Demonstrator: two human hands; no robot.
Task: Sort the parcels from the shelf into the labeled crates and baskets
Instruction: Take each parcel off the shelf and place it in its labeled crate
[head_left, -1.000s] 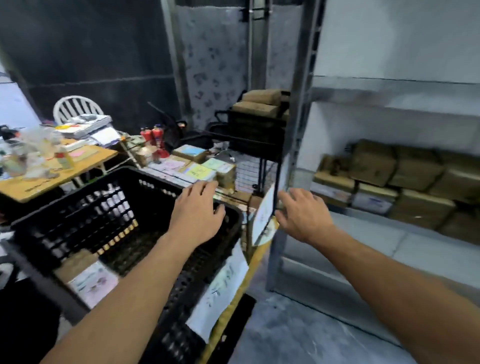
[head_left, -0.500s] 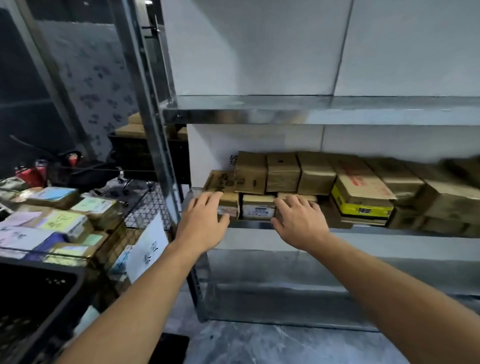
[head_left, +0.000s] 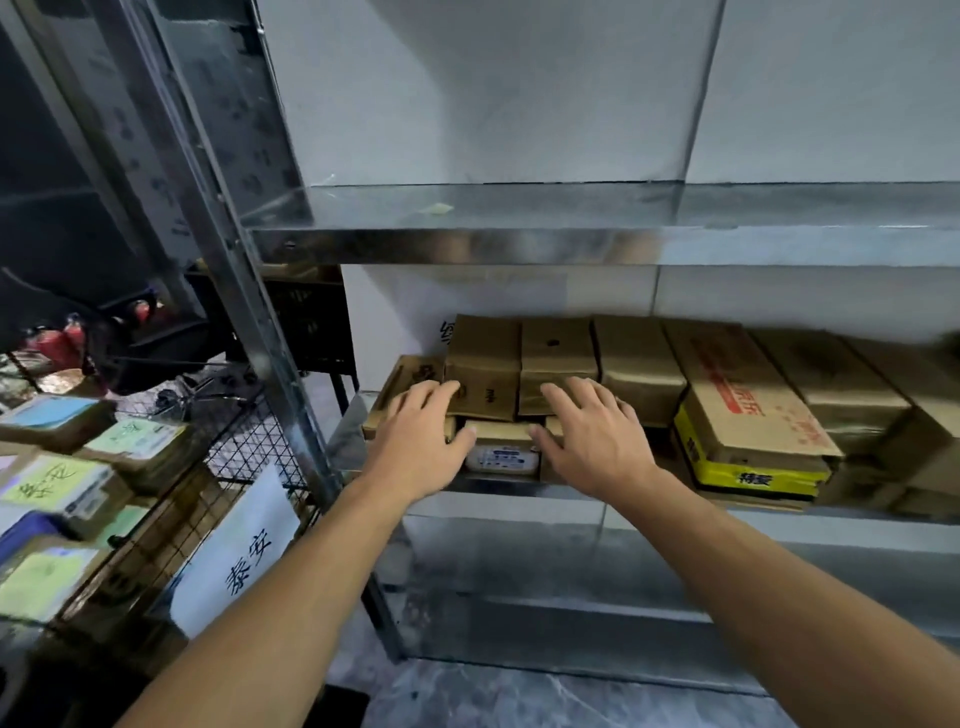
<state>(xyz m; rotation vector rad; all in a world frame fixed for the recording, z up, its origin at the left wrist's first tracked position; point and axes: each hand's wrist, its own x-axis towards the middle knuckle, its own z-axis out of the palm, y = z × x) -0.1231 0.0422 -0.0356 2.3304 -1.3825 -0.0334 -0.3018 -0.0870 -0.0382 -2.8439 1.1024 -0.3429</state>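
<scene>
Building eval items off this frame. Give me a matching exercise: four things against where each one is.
Things:
1. sign
2. yellow box
3. labelled parcel
4. left hand

Places:
A. bottom row on the shelf, between the two hands
B. on the front of the wire basket
C. on the shelf, right of the right hand
D. at the shelf's left end, fingers on the boxes

Pairs: 1-B, 2-C, 3-A, 4-D

Head view, forward-down, near the shelf (head_left: 519, 244)
</scene>
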